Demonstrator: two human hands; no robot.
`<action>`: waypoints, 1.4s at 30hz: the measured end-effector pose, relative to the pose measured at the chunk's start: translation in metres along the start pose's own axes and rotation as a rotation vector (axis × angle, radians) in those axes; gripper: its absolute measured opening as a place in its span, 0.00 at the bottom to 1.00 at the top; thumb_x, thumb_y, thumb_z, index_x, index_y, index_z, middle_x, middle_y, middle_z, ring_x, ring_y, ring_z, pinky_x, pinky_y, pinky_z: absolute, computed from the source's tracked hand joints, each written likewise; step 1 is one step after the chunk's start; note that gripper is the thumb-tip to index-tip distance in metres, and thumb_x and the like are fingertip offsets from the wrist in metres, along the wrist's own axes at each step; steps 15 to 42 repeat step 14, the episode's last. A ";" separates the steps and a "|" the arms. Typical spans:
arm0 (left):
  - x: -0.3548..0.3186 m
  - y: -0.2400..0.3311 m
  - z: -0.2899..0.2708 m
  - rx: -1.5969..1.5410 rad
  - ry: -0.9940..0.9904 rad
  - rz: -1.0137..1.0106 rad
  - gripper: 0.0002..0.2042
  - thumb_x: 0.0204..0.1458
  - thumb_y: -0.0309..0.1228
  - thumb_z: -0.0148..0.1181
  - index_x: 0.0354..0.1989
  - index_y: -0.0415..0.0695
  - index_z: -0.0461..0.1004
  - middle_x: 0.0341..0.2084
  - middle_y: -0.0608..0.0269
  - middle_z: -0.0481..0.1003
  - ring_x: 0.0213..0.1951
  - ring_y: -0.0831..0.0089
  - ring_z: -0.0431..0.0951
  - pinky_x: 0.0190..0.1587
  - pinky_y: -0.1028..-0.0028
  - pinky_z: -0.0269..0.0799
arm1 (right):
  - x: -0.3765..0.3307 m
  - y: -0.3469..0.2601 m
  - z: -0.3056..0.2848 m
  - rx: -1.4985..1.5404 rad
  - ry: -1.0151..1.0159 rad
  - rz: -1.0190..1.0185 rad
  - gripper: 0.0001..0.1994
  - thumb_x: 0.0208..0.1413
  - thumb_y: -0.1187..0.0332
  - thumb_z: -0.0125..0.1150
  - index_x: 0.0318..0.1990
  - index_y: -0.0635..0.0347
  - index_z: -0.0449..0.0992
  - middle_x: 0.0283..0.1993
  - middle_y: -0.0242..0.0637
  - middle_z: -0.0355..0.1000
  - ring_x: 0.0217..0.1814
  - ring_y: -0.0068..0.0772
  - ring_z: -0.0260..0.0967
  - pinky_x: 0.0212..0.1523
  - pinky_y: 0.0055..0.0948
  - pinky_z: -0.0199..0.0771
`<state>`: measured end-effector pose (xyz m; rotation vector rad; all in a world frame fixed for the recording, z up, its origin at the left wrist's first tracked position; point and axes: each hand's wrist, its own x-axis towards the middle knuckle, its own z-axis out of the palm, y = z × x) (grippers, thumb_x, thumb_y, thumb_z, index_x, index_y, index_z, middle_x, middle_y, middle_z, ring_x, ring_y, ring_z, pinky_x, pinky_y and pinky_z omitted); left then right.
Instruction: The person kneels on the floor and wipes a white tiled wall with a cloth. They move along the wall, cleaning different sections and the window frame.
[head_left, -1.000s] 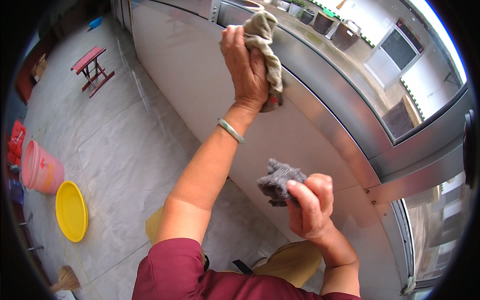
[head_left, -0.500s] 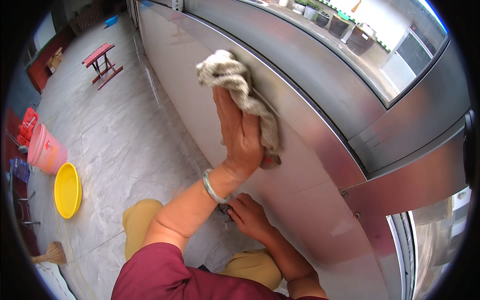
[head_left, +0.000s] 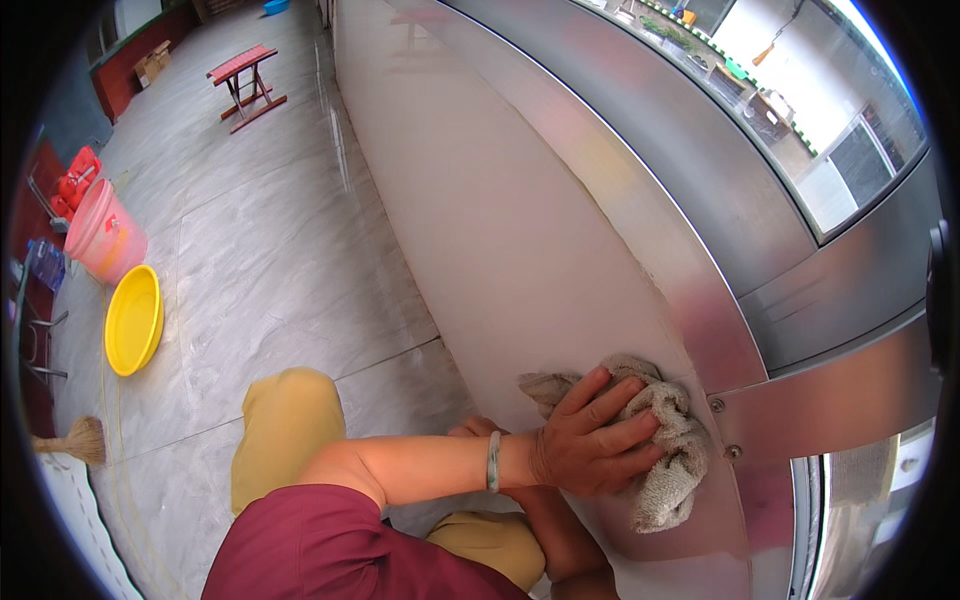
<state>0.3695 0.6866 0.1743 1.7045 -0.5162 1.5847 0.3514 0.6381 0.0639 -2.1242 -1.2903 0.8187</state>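
My left hand [head_left: 600, 440], with a pale green bangle [head_left: 493, 462] at its wrist, presses a crumpled grey-beige cloth [head_left: 668, 490] against the lower wall panel [head_left: 500, 200]. Its fingers are bent over the cloth, close to the panel's right end and the metal frame. Beneath my left forearm, my right hand [head_left: 476, 426] is mostly hidden. Only a few curled fingers show beside the wall's foot, and what they hold is out of sight.
A metal window frame [head_left: 640, 110] runs above the panel, with bolts at its right corner. Left on the tiled floor stand a yellow basin [head_left: 134, 322], a pink bucket [head_left: 105, 235] and a broom [head_left: 80, 440]. Farther off is a red folding stool [head_left: 243, 85].
My left hand has swept the cloth down and right along the panel, toward the frame's corner. My right hand, seen earlier with a small dark grey thing, is now largely covered by my left forearm.
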 end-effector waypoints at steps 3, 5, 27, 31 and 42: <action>0.000 -0.001 -0.002 0.008 0.030 -0.046 0.16 0.51 0.34 0.57 0.49 0.49 0.73 0.58 0.55 0.70 0.59 0.44 0.71 0.66 0.42 0.55 | -0.026 -0.001 0.008 0.035 -0.018 0.098 0.14 0.61 0.66 0.54 0.52 0.58 0.71 0.50 0.45 0.69 0.54 0.40 0.67 0.54 0.38 0.66; 0.000 -0.004 -0.001 0.057 0.067 -0.024 0.18 0.54 0.36 0.58 0.52 0.44 0.71 0.59 0.48 0.69 0.61 0.40 0.69 0.66 0.40 0.52 | -0.042 -0.003 0.016 0.050 -0.020 0.146 0.14 0.61 0.66 0.53 0.53 0.58 0.71 0.52 0.46 0.70 0.55 0.40 0.68 0.55 0.38 0.66; -0.006 -0.009 -0.011 0.055 0.000 -0.031 0.25 0.55 0.42 0.58 0.55 0.36 0.69 0.63 0.38 0.63 0.63 0.35 0.64 0.67 0.38 0.47 | -0.048 -0.003 0.042 -0.068 0.074 0.069 0.15 0.62 0.69 0.52 0.55 0.62 0.70 0.56 0.49 0.71 0.58 0.41 0.69 0.58 0.37 0.65; -0.006 -0.009 -0.011 0.055 0.000 -0.031 0.25 0.55 0.42 0.58 0.55 0.36 0.69 0.63 0.38 0.63 0.63 0.35 0.64 0.67 0.38 0.47 | -0.048 -0.003 0.042 -0.068 0.074 0.069 0.15 0.62 0.69 0.52 0.55 0.62 0.70 0.56 0.49 0.71 0.58 0.41 0.69 0.58 0.37 0.65; -0.006 -0.009 -0.011 0.055 0.000 -0.031 0.25 0.55 0.42 0.58 0.55 0.36 0.69 0.63 0.38 0.63 0.63 0.35 0.64 0.67 0.38 0.47 | -0.048 -0.003 0.042 -0.068 0.074 0.069 0.15 0.62 0.69 0.52 0.55 0.62 0.70 0.56 0.49 0.71 0.58 0.41 0.69 0.58 0.37 0.65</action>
